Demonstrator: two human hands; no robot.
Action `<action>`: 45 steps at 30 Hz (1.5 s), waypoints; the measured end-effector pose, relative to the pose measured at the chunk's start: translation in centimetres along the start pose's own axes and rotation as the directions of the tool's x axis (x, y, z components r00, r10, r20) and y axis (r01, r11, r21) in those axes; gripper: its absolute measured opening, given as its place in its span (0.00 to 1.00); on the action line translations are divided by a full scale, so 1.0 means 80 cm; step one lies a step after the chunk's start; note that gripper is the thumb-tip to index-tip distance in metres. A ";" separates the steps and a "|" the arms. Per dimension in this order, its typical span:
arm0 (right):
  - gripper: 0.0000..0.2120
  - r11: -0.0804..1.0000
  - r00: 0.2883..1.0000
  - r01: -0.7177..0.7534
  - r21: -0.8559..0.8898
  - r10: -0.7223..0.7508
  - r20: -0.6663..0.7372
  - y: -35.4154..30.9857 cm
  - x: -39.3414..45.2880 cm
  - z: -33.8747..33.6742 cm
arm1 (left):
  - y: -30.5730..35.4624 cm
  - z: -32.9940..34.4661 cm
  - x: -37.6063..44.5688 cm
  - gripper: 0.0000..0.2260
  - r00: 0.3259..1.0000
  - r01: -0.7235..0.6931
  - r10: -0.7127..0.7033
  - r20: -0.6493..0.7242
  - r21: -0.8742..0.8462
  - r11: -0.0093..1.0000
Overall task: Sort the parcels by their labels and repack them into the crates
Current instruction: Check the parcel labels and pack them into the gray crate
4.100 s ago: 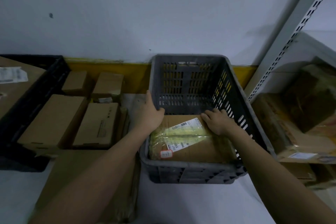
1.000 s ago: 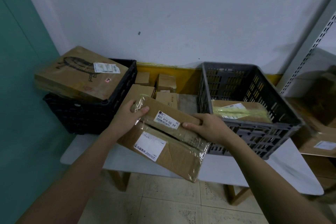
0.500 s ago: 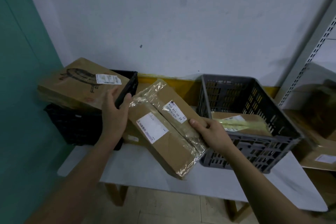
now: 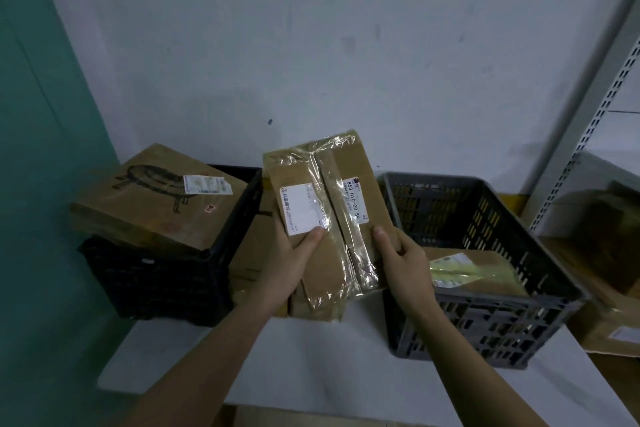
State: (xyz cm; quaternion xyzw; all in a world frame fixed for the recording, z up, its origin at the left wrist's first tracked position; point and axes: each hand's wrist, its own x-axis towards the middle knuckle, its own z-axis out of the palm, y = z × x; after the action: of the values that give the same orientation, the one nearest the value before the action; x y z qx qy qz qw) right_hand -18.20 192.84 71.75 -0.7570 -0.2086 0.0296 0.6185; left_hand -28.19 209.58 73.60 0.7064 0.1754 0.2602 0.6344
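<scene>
I hold a flat cardboard parcel (image 4: 322,184) wrapped in clear tape upright in front of me, its two white labels facing me. My left hand (image 4: 294,256) grips its lower left edge with the thumb on the left label. My right hand (image 4: 401,253) grips its lower right edge. To the right stands a grey crate (image 4: 485,315) with one taped parcel (image 4: 474,270) lying inside. To the left, a black crate (image 4: 162,284) carries a large brown parcel (image 4: 156,201) across its top.
Several small cardboard boxes (image 4: 249,253) lie between the two crates, partly hidden behind the held parcel. The crates stand on a white table (image 4: 311,367). A metal shelf upright (image 4: 588,107) and shelved brown parcels (image 4: 609,218) are at the right. A wall is close behind.
The held parcel has turned from slanted to upright with its labels facing me. My left hand moved from the parcel's top left to its lower left edge.
</scene>
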 end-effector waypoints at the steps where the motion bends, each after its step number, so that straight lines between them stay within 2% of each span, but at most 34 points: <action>1: 0.15 1.000 1.000 0.004 -0.008 -0.004 0.002 -0.002 0.006 0.000 | 0.002 -0.001 0.007 0.27 1.000 -0.011 0.011 0.016 -0.005 1.000; 6: 0.15 0.989 1.000 -0.011 -0.149 0.011 0.000 -0.018 0.040 -0.004 | 0.017 0.004 0.044 0.25 0.995 -0.025 0.024 0.099 0.001 1.000; 9: 0.18 0.985 0.999 -0.021 -0.171 0.013 -0.047 -0.028 0.064 -0.017 | 0.033 0.024 0.067 0.33 0.992 -0.083 0.079 0.102 0.040 0.996; 12: 0.23 0.976 0.996 0.000 -0.216 -0.018 -0.083 -0.033 0.098 -0.041 | 0.049 0.056 0.092 0.34 0.982 -0.158 0.155 0.104 0.024 0.987; 15: 0.22 0.972 0.994 0.026 -0.235 -0.051 -0.100 -0.033 0.137 -0.074 | 0.054 0.097 0.120 0.37 0.976 -0.191 0.189 0.111 0.008 0.982; 20: 0.22 0.944 0.981 0.054 -0.326 -0.111 -0.158 -0.004 0.209 -0.144 | 0.047 0.183 0.167 0.39 0.976 -0.165 0.166 0.143 -0.021 0.986; 24: 0.19 0.933 0.974 0.000 -0.360 -0.081 -0.209 0.035 0.263 -0.210 | 0.039 0.252 0.203 0.30 0.970 -0.093 0.082 0.229 0.038 0.995; 27: 0.21 0.915 0.969 -0.052 -0.400 -0.050 -0.241 0.061 0.298 -0.257 | 0.024 0.293 0.225 0.22 0.980 -0.075 0.044 0.193 0.157 0.985; 30: 0.23 0.871 0.976 -0.095 -0.482 -0.013 -0.218 0.084 0.327 -0.297 | -0.020 0.318 0.248 0.23 0.998 0.011 -0.028 0.050 0.323 0.946; 34: 0.21 0.788 0.985 -0.116 -0.605 0.012 -0.173 0.121 0.359 -0.326 | -0.092 0.334 0.263 0.27 0.973 0.191 -0.231 0.005 0.544 0.817; 36: 0.21 0.749 0.990 -0.124 -0.651 0.045 -0.136 0.140 0.373 -0.330 | -0.114 0.340 0.267 0.29 0.960 0.229 -0.280 -0.007 0.597 0.769; 40: 0.21 0.714 0.987 -0.154 -0.684 0.140 -0.076 0.166 0.403 -0.326 | -0.144 0.348 0.269 0.30 0.951 0.231 -0.310 -0.005 0.676 0.700; 45: 0.13 0.689 0.987 -0.069 -0.721 0.151 0.049 0.175 0.438 -0.320 | -0.158 0.351 0.271 0.31 0.973 0.159 -0.229 -0.016 0.767 0.621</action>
State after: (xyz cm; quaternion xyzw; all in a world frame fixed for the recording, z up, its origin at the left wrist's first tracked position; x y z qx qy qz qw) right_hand 25.43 179.44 71.91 -0.9465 -0.1898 0.0226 0.2600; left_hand 6.81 201.18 62.56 0.8947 0.3173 0.0625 0.3080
